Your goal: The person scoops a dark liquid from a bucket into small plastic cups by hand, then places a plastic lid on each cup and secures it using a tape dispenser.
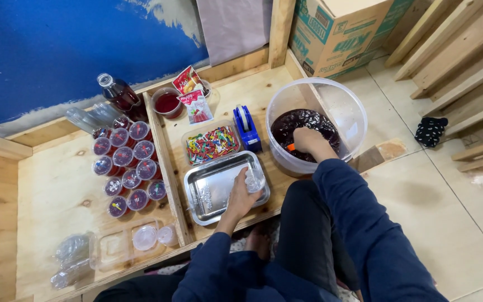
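Observation:
My left hand (pixel 242 196) holds a small clear plastic cup (pixel 254 180) over the right end of a shallow metal tray (pixel 208 190). My right hand (pixel 306 140) reaches down into a large translucent bucket (pixel 342 106) of dark red liquid (pixel 303 120), gripping something orange at the liquid's surface; what it is cannot be made out. A clear box of coloured small items (pixel 211 144) lies just behind the tray, and a blue tape dispenser (pixel 246 128) stands between that box and the bucket.
Several filled, lidded cups of red liquid (pixel 127 168) stand in rows at left, with a dark bottle (pixel 119 95), a bowl of red liquid (pixel 167 103) and sachets (pixel 192 92) behind. Empty lids and cup stacks (pixel 113 249) lie front left. A cardboard box (pixel 342 33) stands behind the bucket.

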